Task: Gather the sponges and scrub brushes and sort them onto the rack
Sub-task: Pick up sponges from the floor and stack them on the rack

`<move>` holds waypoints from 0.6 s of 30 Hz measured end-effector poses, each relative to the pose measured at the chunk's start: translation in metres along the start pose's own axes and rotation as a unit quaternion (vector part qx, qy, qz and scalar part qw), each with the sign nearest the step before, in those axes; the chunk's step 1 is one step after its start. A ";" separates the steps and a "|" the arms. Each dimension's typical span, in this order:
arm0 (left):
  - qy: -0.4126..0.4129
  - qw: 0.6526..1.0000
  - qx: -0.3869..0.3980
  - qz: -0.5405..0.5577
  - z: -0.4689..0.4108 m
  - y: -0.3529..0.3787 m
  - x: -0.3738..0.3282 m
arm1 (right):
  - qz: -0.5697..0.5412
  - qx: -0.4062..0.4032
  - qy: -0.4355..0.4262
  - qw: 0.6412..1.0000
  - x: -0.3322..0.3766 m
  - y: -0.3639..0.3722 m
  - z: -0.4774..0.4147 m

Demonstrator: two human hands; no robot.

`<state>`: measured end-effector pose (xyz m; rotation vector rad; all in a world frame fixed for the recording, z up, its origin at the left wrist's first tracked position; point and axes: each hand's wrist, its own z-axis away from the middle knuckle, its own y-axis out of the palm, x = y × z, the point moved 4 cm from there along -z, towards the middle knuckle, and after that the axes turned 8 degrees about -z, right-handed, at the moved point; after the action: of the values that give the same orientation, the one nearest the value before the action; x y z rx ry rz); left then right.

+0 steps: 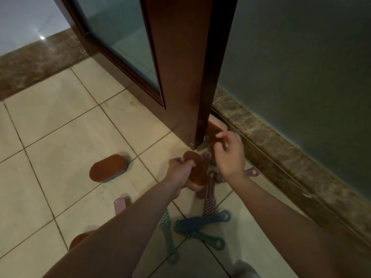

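The left hand (179, 171) has its fingers wrapped tight round a brown sponge (195, 170). The right hand (228, 155) has bent fingers right at the door sponge (214, 128), which lies just beyond them, by the corner of the door (180, 77). I cannot tell if they pinch it. This hand is the nearer one. The door hides part of that sponge, so which way it lies is unclear. Brushes (200, 223) lie on the floor (60, 137) by the arms. No rack shows.

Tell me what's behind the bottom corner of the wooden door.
A brown-topped sponge pokes out there; the door and the right hand cover its remainder, so anything further back is hidden.
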<state>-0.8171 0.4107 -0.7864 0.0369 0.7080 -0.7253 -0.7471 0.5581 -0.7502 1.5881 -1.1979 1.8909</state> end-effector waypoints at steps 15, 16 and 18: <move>0.028 0.998 -0.048 -0.020 0.007 -0.018 -0.007 | 0.409 0.175 -0.050 0.894 -0.006 0.021 -0.049; 0.026 0.998 -0.049 -0.022 0.007 -0.017 -0.007 | 0.398 0.172 -0.050 0.900 -0.005 0.021 -0.047; 0.023 0.998 -0.051 -0.029 0.008 -0.016 -0.007 | 0.361 0.174 -0.045 0.915 -0.006 0.021 -0.042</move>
<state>-0.8261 0.4005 -0.7729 -0.0594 0.7926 -0.7444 -0.7861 0.5810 -0.7628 1.5308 -1.7403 2.6308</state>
